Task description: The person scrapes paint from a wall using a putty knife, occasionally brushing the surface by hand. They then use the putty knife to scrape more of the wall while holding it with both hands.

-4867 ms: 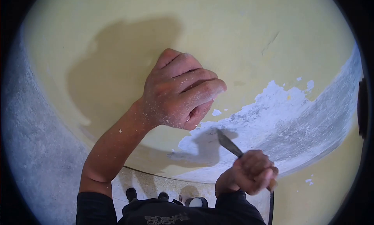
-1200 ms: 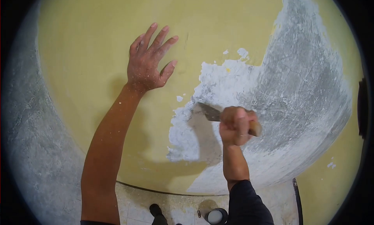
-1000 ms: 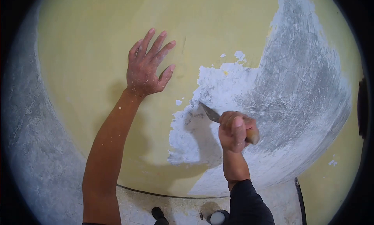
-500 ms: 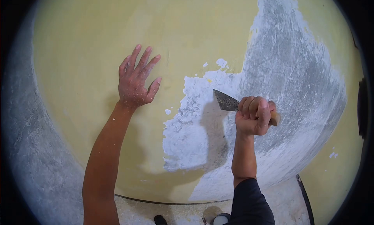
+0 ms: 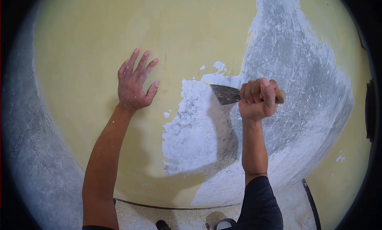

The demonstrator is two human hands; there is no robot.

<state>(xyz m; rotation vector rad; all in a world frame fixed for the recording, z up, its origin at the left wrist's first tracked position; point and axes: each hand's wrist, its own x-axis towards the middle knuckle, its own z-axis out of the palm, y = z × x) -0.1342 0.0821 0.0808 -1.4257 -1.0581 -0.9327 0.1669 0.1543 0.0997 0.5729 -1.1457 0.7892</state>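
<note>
My right hand is wrapped round the wooden handle of a scraper, its dark flat blade pointing left. The blade's edge lies over the upper part of a bare whitish patch, close to a small yellow fleck of paint. Spread flat on the yellow painted wall, my left hand rests left of that patch with its fingers apart and pale specks on the skin. Small chipped spots dot the paint just above the patch.
A large grey scraped area spans the right of the wall. Bare grey plaster borders the left side. Below, a dark strip runs along the wall's foot, with the floor and part of a round container beneath.
My right hand and the scraper have moved up, the blade coming nearer the yellow fleck. My left hand stays flat on the wall while the view shifts slightly.
</note>
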